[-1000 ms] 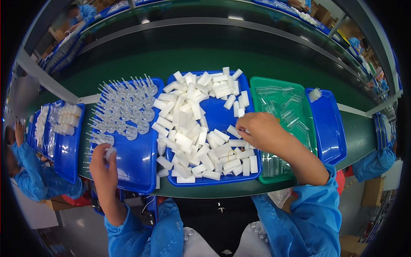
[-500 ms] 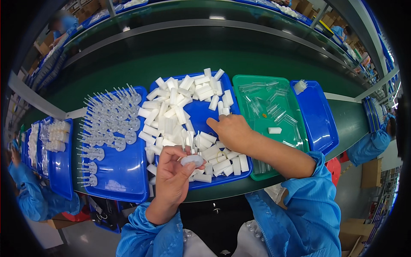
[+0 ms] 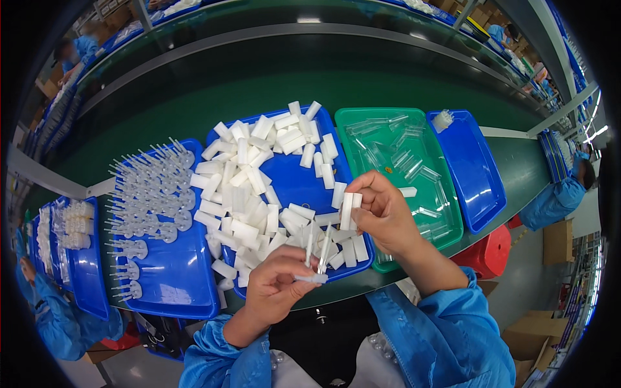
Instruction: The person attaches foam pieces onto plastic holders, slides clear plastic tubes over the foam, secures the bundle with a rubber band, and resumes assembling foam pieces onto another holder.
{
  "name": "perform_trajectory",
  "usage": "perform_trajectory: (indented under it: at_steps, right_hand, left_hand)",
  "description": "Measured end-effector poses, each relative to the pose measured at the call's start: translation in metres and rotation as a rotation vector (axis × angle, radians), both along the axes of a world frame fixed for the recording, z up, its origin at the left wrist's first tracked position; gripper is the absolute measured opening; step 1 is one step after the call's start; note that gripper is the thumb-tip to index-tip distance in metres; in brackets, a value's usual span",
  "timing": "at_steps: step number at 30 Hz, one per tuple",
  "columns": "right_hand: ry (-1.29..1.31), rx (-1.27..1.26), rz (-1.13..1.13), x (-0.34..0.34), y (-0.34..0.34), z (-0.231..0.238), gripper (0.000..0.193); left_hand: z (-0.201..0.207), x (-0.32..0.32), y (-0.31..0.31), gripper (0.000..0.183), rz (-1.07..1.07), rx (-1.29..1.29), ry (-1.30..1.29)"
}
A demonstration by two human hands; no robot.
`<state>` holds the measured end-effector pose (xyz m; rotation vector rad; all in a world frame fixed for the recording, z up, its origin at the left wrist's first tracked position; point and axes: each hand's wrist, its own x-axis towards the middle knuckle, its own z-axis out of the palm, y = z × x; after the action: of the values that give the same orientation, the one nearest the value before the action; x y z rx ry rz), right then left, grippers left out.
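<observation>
My left hand (image 3: 275,284) is closed on clear plastic pump parts with thin tubes (image 3: 318,255) that point up over the near edge of the middle blue tray (image 3: 297,184). My right hand (image 3: 381,210) pinches a white plastic cap (image 3: 347,210) upright, just right of those tubes and apart from them. The middle tray is full of several loose white caps (image 3: 246,187). A blue tray (image 3: 171,278) on the left carries rows of clear pump parts with tubes (image 3: 145,191).
A green tray (image 3: 362,126) with clear vials (image 3: 404,158) sits right of the middle tray, then another blue tray (image 3: 469,171). All rest on a dark green conveyor (image 3: 272,77). Other workers in blue coats (image 3: 556,197) stand at both sides. A red stool (image 3: 485,249) is below right.
My left hand came from the left tray to the middle tray's near edge, now holding tubed pump parts. My right hand lifted a white cap out of the pile.
</observation>
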<state>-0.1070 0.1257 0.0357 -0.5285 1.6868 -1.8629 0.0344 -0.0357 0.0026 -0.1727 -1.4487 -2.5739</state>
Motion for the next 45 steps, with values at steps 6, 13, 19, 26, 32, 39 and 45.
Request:
perform_trajectory:
  at_steps: [6,13,19,26,32,39,45]
  right_hand:
    - [-0.199,-0.337,-0.135,0.017,-0.003,-0.012,0.022]
    - [-0.37,-0.434,-0.09,0.016,-0.002,-0.018,0.02]
    - [-0.425,-0.449,-0.102,0.018,-0.002,-0.019,0.019]
    - [-0.021,-0.214,-0.215,0.024,0.004,-0.014,0.016]
    - [-0.172,-0.261,-0.055,0.024,0.01,-0.015,0.014]
    - [-0.022,-0.251,-0.037,0.027,0.011,-0.018,0.014]
    - [0.127,-0.167,-0.128,0.043,0.001,-0.018,0.014]
  left_hand:
    - [0.004,-0.003,-0.002,0.017,-0.023,-0.259,0.015]
    - [0.002,-0.001,0.0,0.016,0.016,-0.234,0.018]
    - [-0.006,0.001,0.001,0.021,-0.015,-0.076,-0.009]
    - [-0.012,-0.003,0.003,0.021,-0.051,0.018,-0.06]
    - [-0.012,-0.005,0.007,0.019,-0.053,0.1,-0.098]
    - [-0.015,-0.007,0.013,0.02,0.05,0.142,-0.143]
    - [-0.022,-0.006,0.014,0.021,0.074,0.211,-0.12]
